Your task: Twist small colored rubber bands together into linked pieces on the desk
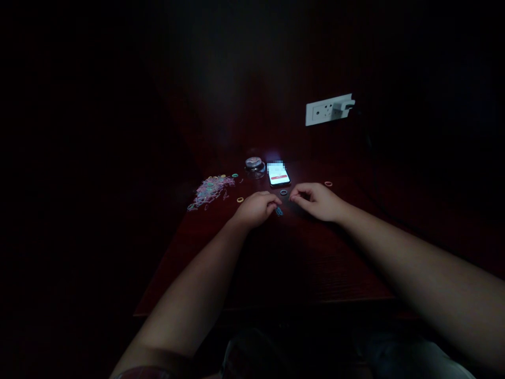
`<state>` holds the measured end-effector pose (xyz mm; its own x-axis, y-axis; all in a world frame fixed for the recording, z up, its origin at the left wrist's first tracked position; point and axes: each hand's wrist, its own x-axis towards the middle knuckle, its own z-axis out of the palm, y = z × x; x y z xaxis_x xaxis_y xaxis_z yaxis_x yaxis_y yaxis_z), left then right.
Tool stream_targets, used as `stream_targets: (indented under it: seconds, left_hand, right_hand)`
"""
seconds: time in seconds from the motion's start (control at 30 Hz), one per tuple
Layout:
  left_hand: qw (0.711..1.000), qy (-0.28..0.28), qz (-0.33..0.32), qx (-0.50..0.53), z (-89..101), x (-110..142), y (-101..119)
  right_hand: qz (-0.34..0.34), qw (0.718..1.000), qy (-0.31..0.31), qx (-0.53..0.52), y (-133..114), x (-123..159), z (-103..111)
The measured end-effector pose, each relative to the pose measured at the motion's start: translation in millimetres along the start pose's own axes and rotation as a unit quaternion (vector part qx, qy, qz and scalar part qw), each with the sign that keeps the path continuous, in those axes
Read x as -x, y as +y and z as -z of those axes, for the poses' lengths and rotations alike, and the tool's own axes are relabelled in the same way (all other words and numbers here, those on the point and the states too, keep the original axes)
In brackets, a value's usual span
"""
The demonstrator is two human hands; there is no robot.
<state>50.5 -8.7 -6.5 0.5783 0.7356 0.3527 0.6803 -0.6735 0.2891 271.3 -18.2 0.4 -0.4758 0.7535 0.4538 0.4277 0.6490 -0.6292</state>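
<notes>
Over the dark red table, my left hand has its fingers loosely bent, the index finger reaching forward and the thumb a little apart from it. Just beside its fingertips lie a few small blue elastic bands. My right hand faces it across a narrow gap, thumb and index finger pinched together; anything between them is too small to make out. A grey ring-shaped band rests on the table between and beyond the hands. A yellow band lies left of my left hand, and an orange band lies behind my right.
A loose heap of thin coloured elastic bands spreads at the left. Behind the hands stand a round clear container and a lit phone. A white wall socket holds a plug. The table's front edge is near me; the surroundings are very dark.
</notes>
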Motion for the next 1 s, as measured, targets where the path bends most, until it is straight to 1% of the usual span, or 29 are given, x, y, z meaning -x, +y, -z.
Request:
stream_targets:
  seconds: [0.17, 0.23, 0.3, 0.4, 0.5, 0.63, 0.8, 1.0]
  left_hand:
    - [1.0, -0.003, 0.013, -0.015, 4.7, 3.8, 1.4]
    - [1.0, -0.011, 0.023, -0.015, 6.7, 5.2, 2.9]
    - [0.999, -0.016, 0.03, -0.016, 8.1, 6.0, 4.7]
    - [0.999, -0.015, 0.031, -0.023, 7.9, 5.7, 6.2]
    - [0.999, -0.022, 0.024, -0.031, 5.0, 4.1, 5.0]
    - [0.999, -0.034, 0.021, -0.031, 1.5, 2.0, 2.2]
    - [0.998, -0.043, 0.026, -0.035, 1.1, 0.5, 1.5]
    - [0.998, -0.039, 0.02, -0.04, -1.3, -0.4, 3.3]
  right_hand:
    - [-0.002, 1.0, 0.003, 0.005, 0.7, -0.1, 1.8]
    - [0.022, 0.999, -0.007, 0.029, -0.4, -0.5, 3.9]
    - [0.061, 0.995, -0.027, 0.069, -2.6, -0.3, 5.6]
    - [0.101, 0.985, -0.081, 0.119, -6.0, 1.8, 4.7]
    - [0.099, 0.977, -0.137, 0.129, -7.8, 4.8, 0.7]
    - [0.087, 0.971, -0.176, 0.135, -8.6, 6.7, -2.1]
    - [0.073, 0.969, -0.191, 0.14, -10.3, 6.7, -1.7]
    - [0.077, 0.966, -0.197, 0.146, -12.5, 6.5, -1.2]
